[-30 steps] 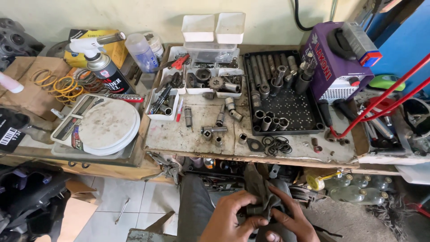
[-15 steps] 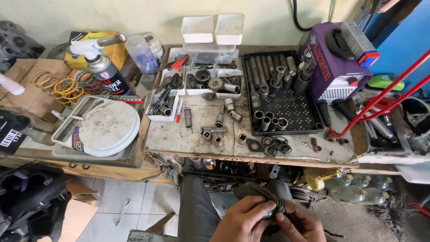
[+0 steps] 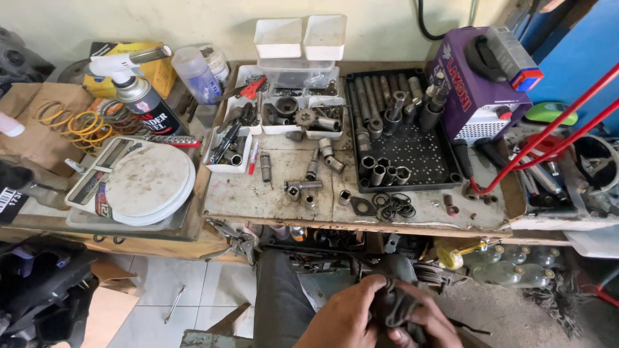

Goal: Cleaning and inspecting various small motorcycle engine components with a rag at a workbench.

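At the bottom edge of the head view, my left hand (image 3: 345, 319) and my right hand (image 3: 422, 322) are both closed around a dark, greasy rag (image 3: 393, 304) bunched between them, over my lap. Whether the rag wraps a part is hidden. Ahead of my hands stands a worn workbench (image 3: 258, 200) with loose sockets (image 3: 303, 188) and metal rings (image 3: 390, 206) on it.
A black tray of sockets (image 3: 419, 154), white bins of parts (image 3: 300, 116), a purple machine (image 3: 477, 84), a round white scale (image 3: 145, 183), a spray can with torch head (image 3: 142, 100), yellow rings (image 3: 77, 122) and a red tubular frame (image 3: 548, 135) crowd the bench. Bottles (image 3: 516, 267) lie underneath.
My hands have drawn closer together and lower in view, bunching the rag into a tighter wad. The bench items have not moved.
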